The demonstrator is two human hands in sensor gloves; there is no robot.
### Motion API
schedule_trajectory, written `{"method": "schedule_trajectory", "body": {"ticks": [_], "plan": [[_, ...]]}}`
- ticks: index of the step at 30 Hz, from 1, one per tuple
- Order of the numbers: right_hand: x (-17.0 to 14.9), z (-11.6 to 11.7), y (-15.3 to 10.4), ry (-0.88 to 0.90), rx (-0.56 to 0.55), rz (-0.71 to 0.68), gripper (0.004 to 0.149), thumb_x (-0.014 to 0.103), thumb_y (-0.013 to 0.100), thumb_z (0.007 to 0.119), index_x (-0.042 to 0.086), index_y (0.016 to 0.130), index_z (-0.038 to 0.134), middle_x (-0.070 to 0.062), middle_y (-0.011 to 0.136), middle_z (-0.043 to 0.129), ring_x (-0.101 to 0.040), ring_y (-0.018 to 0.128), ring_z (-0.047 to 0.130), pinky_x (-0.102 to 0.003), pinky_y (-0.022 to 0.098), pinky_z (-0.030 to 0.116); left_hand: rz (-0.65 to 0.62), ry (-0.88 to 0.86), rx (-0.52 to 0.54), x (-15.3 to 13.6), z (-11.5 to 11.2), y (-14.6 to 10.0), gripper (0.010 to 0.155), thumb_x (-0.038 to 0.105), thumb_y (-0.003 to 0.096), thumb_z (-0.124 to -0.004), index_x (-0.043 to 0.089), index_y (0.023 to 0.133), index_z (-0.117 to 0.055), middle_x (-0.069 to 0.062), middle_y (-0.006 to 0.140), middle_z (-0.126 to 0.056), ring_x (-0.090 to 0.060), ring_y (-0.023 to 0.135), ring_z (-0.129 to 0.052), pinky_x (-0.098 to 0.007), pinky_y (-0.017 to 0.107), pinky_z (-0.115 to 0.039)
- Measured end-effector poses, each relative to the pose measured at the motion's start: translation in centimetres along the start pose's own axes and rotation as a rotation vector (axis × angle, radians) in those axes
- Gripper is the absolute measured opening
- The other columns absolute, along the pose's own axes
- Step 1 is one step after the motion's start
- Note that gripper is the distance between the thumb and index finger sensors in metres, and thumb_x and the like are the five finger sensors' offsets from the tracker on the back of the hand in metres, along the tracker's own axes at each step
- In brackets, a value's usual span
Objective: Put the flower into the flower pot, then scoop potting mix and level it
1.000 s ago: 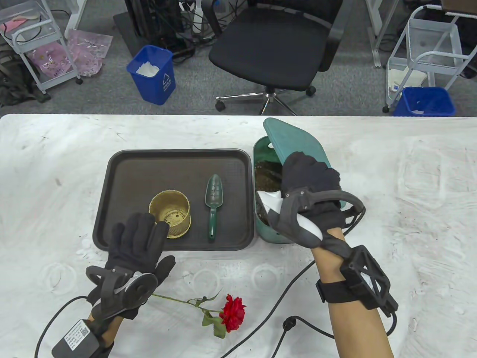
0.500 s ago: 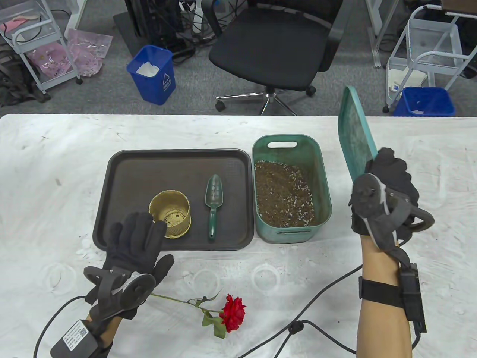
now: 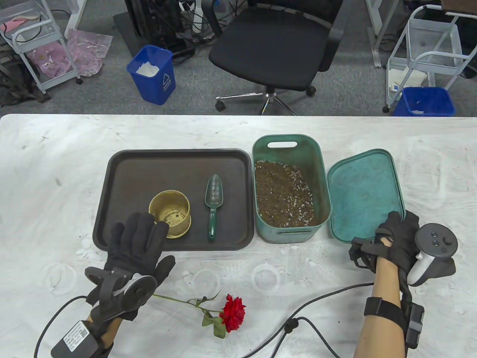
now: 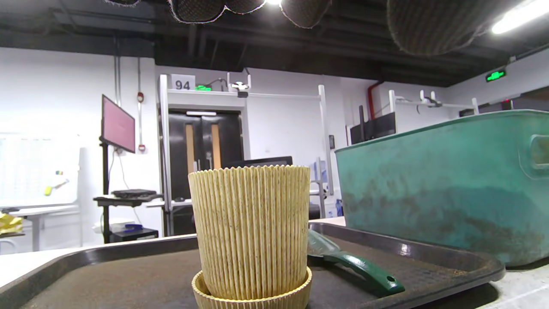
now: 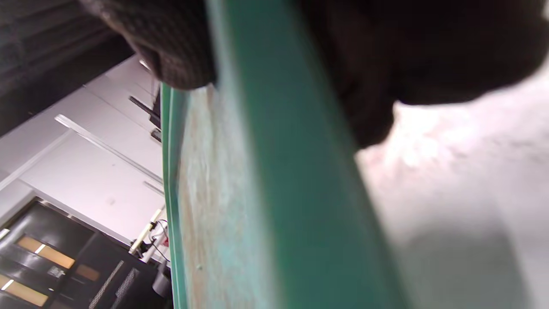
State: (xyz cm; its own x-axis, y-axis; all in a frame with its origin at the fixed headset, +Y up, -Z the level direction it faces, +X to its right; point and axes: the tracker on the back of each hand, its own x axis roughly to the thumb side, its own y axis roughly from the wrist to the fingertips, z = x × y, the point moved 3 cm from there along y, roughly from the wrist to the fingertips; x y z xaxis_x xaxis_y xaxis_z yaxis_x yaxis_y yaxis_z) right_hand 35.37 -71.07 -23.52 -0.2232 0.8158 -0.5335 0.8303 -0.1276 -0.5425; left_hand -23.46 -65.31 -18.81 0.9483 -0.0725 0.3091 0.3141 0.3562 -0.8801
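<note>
a white, smudged table fills the lower part of the table view. on it, left of centre, sits a dark rectangular tray. just right of the tray stands an open teal bin partly filled with brown potting mix flecked with white. the bin's teal lid lies inside-up on the table just right of the bin. on the tray, a ribbed tan flower pot stands upright on its saucer near the front edge; the left wrist view shows it close up. a green trowel lies flat on the tray between the pot and the bin, its handle pointing towards the person. the flower, a red rose on a long green stem, lies on the table in front of the tray, well apart from the pot, its bloom to the right.

the left hand rests over the tray's front edge with fingers straight and together, their tips just at the near side of the pot, holding nothing. the right hand is at the lid's near right corner; the right wrist view shows its fingers above and below the lid's edge, pinching it. a black cable runs across the table near the right forearm.
</note>
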Motion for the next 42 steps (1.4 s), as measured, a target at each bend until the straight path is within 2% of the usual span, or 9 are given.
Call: {"method": "schedule_trajectory", "body": {"ticks": [5, 9, 16, 18, 24, 30, 33, 36, 42], "plan": [[-2.6, 1.4, 0.5, 0.0, 0.066, 0.116, 0.047, 0.033, 0.04, 0.08, 0.009, 0.08, 0.078, -0.013, 0.054, 0.098, -0.027, 0.021, 0.105, -0.04, 0.009, 0.093, 0.006, -0.004, 0.004, 0.0, 0.1, 0.0, 0.082, 0.067, 0.0405, -0.068, 0.035, 0.11, -0.038, -0.003, 0.118, -0.024, -0.036, 0.116, -0.04, -0.065, 0.082, -0.042], [-3.6, 1.7, 0.8, -0.196, 0.074, 0.16, 0.057, 0.035, 0.04, 0.083, 0.007, 0.088, 0.071, -0.014, 0.061, 0.096, -0.027, 0.024, 0.105, -0.04, 0.012, 0.093, 0.003, -0.001, 0.003, 0.0, 0.1, 0.0, 0.082, 0.067, 0.0405, -0.068, 0.035, 0.11, -0.039, -0.003, 0.118, -0.024, -0.036, 0.116, -0.04, -0.065, 0.082, -0.042], [-0.9, 1.0, 0.7, -0.705, -0.043, -0.047, 0.059, 0.046, 0.042, 0.078, 0.013, 0.09, 0.075, -0.018, 0.074, 0.095, -0.029, 0.029, 0.104, -0.041, 0.015, 0.091, 0.003, 0.005, -0.011, 0.0, -0.2, 0.0, 0.082, 0.067, 0.0404, -0.068, 0.035, 0.11, -0.039, -0.003, 0.117, -0.023, -0.036, 0.116, -0.039, -0.065, 0.082, -0.041], [0.7, 0.6, 0.0, -0.667, -0.061, -0.141, 0.058, 0.046, 0.042, 0.077, 0.013, 0.09, 0.075, -0.018, 0.076, 0.095, -0.03, 0.031, 0.103, -0.042, 0.017, 0.091, 0.011, -0.003, -0.005, -0.1, 0.0, 0.0, 0.082, 0.067, 0.0404, -0.068, 0.035, 0.11, -0.039, -0.003, 0.118, -0.024, -0.036, 0.116, -0.039, -0.065, 0.082, -0.041], [7.9, -2.2, -5.1, -0.372, -0.118, -0.534, 0.055, 0.042, 0.043, 0.075, 0.014, 0.091, 0.075, -0.019, 0.081, 0.093, -0.04, 0.053, 0.102, -0.054, 0.036, 0.09, 0.017, 0.001, -0.003, -0.3, 0.1, 0.0, 0.082, 0.067, 0.0404, -0.068, 0.035, 0.11, -0.039, -0.003, 0.118, -0.024, -0.036, 0.116, -0.039, -0.065, 0.082, -0.041], [13.5, -4.0, -13.9, -0.107, -0.098, -1.054, 0.055, 0.043, 0.044, 0.075, 0.019, 0.093, 0.076, -0.014, 0.094, 0.089, -0.044, 0.08, 0.092, -0.066, 0.058, 0.077, 0.051, -0.005, 0.006, -1.2, 0.3, 0.0, 0.082, 0.067, 0.0405, -0.068, 0.035, 0.11, -0.039, -0.003, 0.118, -0.025, -0.036, 0.116, -0.04, -0.065, 0.082, -0.042], [13.8, -3.3, -18.3, -0.058, -0.097, -1.283, 0.056, 0.045, 0.043, 0.075, 0.021, 0.093, 0.075, -0.013, 0.098, 0.085, -0.043, 0.088, 0.087, -0.071, 0.063, 0.069, 0.057, -0.018, 0.015, -1.4, 0.4, 0.0, 0.082, 0.067, 0.0406, -0.068, 0.035, 0.11, -0.04, -0.002, 0.118, -0.026, -0.035, 0.116, -0.041, -0.065, 0.082, -0.042], [13.0, -1.3, -21.7, -0.131, -0.143, -1.457, 0.056, 0.046, 0.043, 0.074, 0.022, 0.094, 0.075, -0.011, 0.1, 0.085, -0.042, 0.09, 0.085, -0.072, 0.064, 0.068, 0.057, -0.027, 0.043, -1.5, 0.9, -0.1, 0.081, 0.067, 0.0409, -0.068, 0.034, 0.11, -0.04, -0.002, 0.118, -0.026, -0.035, 0.116, -0.041, -0.064, 0.082, -0.043], [10.6, 2.6, -23.2, -0.171, -0.102, -1.499, 0.055, 0.046, 0.043, 0.074, 0.022, 0.093, 0.076, -0.012, 0.1, 0.084, -0.042, 0.09, 0.085, -0.073, 0.064, 0.067, -0.003, -0.059, 0.077, -0.9, 2.0, -0.3, 0.081, 0.068, 0.0406, -0.068, 0.035, 0.11, -0.041, -0.001, 0.117, -0.032, -0.032, 0.113, -0.051, -0.059, 0.081, -0.051]]}}
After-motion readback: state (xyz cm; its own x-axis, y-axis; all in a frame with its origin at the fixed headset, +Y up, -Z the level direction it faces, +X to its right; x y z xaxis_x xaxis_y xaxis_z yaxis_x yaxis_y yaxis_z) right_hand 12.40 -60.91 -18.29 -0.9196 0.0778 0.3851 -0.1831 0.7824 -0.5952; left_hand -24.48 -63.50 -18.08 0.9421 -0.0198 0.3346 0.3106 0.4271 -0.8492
